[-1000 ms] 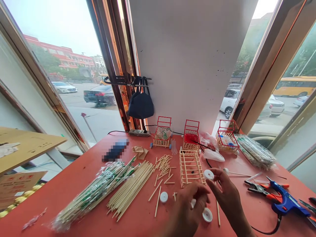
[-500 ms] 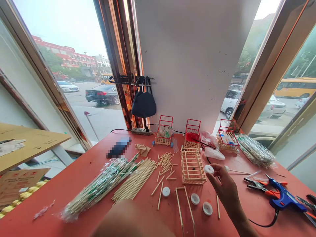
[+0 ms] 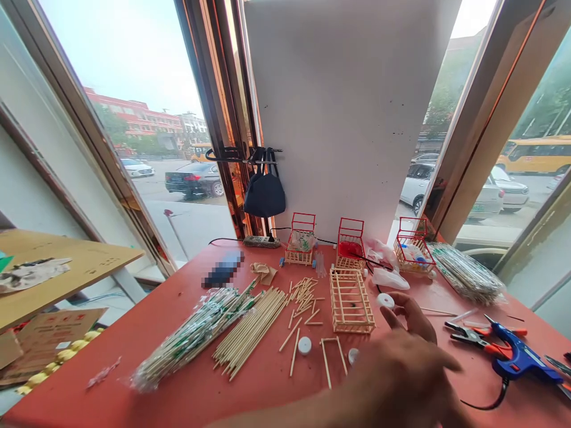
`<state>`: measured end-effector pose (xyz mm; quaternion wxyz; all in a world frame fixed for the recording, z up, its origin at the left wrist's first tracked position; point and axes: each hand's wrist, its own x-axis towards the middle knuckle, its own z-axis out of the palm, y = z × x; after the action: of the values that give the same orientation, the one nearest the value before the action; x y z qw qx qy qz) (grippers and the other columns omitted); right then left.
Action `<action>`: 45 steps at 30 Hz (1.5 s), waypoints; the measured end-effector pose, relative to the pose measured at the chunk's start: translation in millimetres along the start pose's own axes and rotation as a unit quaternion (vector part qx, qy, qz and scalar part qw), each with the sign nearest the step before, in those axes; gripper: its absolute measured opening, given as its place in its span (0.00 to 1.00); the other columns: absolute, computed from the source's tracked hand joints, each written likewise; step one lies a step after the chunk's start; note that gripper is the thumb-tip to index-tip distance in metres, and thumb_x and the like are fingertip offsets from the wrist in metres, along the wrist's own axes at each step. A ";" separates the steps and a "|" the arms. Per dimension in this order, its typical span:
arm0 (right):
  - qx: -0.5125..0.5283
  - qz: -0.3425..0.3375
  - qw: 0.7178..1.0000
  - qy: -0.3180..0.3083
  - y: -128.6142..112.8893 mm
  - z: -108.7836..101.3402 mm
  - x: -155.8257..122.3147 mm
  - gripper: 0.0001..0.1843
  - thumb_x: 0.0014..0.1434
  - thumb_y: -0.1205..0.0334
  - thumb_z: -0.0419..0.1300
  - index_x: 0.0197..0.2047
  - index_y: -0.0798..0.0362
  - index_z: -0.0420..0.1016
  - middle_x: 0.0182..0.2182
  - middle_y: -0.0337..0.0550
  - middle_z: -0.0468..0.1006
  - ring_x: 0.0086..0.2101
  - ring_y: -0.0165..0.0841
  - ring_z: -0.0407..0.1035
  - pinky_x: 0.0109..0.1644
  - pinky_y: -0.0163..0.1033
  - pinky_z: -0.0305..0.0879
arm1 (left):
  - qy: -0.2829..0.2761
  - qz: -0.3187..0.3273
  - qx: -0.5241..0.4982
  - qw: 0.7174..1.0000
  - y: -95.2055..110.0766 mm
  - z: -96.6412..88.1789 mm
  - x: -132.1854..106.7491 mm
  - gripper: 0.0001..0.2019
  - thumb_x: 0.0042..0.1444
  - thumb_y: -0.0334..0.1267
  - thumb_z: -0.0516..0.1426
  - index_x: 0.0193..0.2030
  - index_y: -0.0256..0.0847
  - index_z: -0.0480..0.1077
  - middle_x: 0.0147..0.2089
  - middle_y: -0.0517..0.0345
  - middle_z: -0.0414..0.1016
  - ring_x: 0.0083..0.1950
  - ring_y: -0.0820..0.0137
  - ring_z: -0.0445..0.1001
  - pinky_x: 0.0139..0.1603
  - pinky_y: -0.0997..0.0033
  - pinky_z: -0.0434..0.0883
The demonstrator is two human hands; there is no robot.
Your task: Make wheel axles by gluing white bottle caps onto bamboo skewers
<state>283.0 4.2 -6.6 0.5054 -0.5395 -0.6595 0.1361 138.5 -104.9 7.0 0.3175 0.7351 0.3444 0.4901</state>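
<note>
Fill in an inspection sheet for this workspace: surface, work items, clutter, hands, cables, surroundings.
Surface: red flat tabletop, strewn with materials.
Work items: white round plastic wheel in the right hand; pale wooden boxlike stick frame standing nearby.
Clutter: clear-plastic-wrapped bundle of thin skewers; pile of long bare wooden sticks; orange-handled metal pliers beside a blue plastic glue gun.
Hands: right hand grips the wheel; left hand blurred, overlapping it in view, contents cannot be told.
Cables: black cord from the glue gun; greyish power strip at the far edge.
Surroundings: dark fabric bag hanging by a white wall panel; dark car outdoors.
</note>
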 end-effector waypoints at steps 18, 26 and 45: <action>0.124 -0.033 0.986 -0.105 -11.3 23.1 -17.5 0.12 0.63 0.54 0.63 0.46 0.49 0.72 0.53 0.51 0.79 0.52 0.43 0.75 0.47 0.45 0.72 | 0.112 -0.137 -0.008 0.984 -43.4 -51.7 40.2 0.16 0.58 0.32 0.62 0.54 0.44 0.76 0.53 0.49 0.81 0.54 0.58 0.78 0.53 0.56 0.75; 0.159 -0.025 0.979 -0.123 -22.7 25.4 -29.3 0.10 0.63 0.57 0.64 0.46 0.49 0.70 0.55 0.51 0.78 0.54 0.43 0.74 0.50 0.45 0.69 | 0.108 -0.103 0.071 0.986 -49.3 -49.9 30.7 0.12 0.68 0.40 0.58 0.55 0.45 0.76 0.51 0.49 0.81 0.51 0.59 0.80 0.50 0.58 0.76; 0.253 0.056 0.953 -0.157 -51.3 19.6 -36.6 0.11 0.60 0.59 0.66 0.45 0.48 0.70 0.54 0.47 0.78 0.46 0.38 0.75 0.49 0.44 0.69 | 0.180 -0.093 0.109 0.973 -57.4 -44.1 11.6 0.18 0.64 0.53 0.60 0.51 0.43 0.76 0.41 0.53 0.79 0.40 0.62 0.79 0.40 0.64 0.77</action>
<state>234.2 -39.2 2.8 0.5066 -0.4022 -0.6432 0.4098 89.1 -57.5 -19.3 0.2127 0.6300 0.5139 0.5420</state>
